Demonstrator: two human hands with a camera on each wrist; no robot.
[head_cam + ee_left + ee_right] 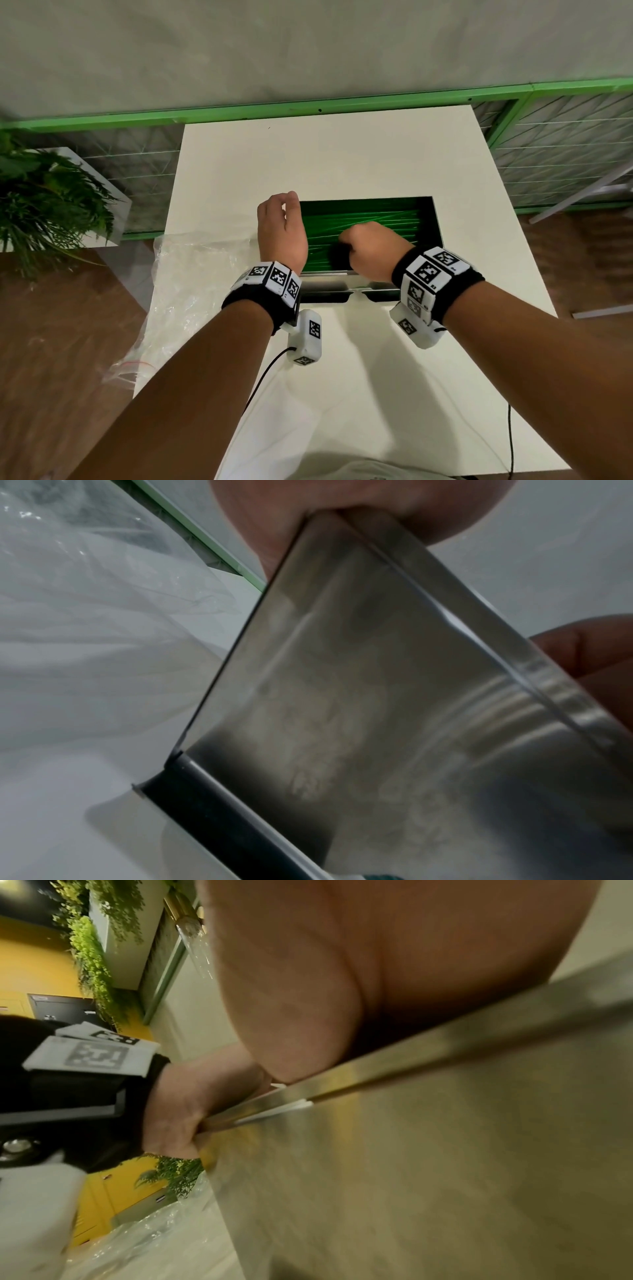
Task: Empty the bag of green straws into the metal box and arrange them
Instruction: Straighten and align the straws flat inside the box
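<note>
A metal box stands in the middle of the white table, filled with green straws lying lengthwise, a few crossed. My left hand grips the box's left end wall at the rim; the left wrist view shows that steel wall close up with my left hand curled over its top edge. My right hand reaches down into the box onto the straws, knuckles up, its fingertips hidden. In the right wrist view its palm sits above the box rim. The empty clear plastic bag lies left of the box.
The bag hangs over the table's left edge. A potted fern stands left of the table, and a green-framed railing runs behind it. A black cable trails from the left wrist camera. Wooden floor shows on both sides.
</note>
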